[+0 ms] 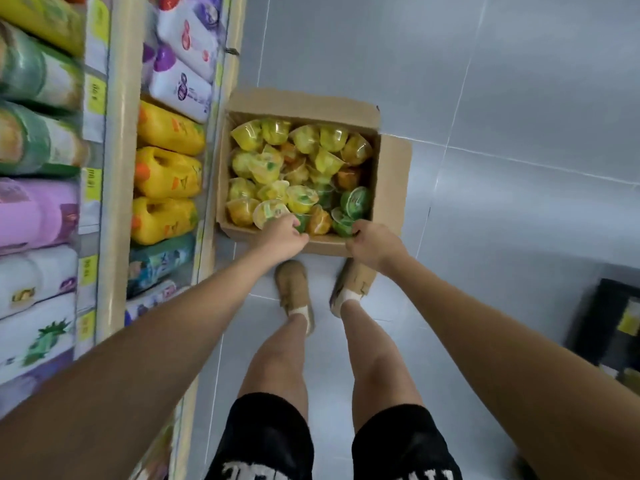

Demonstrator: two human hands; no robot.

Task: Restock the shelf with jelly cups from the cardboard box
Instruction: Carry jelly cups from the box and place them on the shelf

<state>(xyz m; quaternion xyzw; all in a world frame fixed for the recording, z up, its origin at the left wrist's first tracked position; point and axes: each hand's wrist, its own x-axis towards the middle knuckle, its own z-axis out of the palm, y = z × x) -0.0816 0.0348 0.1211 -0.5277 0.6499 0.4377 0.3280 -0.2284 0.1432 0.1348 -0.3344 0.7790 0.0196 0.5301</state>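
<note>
Open cardboard box (394,174) on the floor (502,98) beside the shelf (119,168), full of jelly cups (298,161). At its near edge, left hand (282,234) and right hand (373,243) each curl fingers (293,226) round one (presumably to lift it out for the shelf).

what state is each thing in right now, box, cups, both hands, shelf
cardboard box, on the floor, flaps open, nearly full
jelly cups, sealed, piled loose and tilted inside the box
left hand, fingers curled on a green cup at the box's near edge
right hand, fingers curled on a second green cup at the near edge
shelf, stocked with packs and yellow bottles, no jelly cups seen on it
</note>
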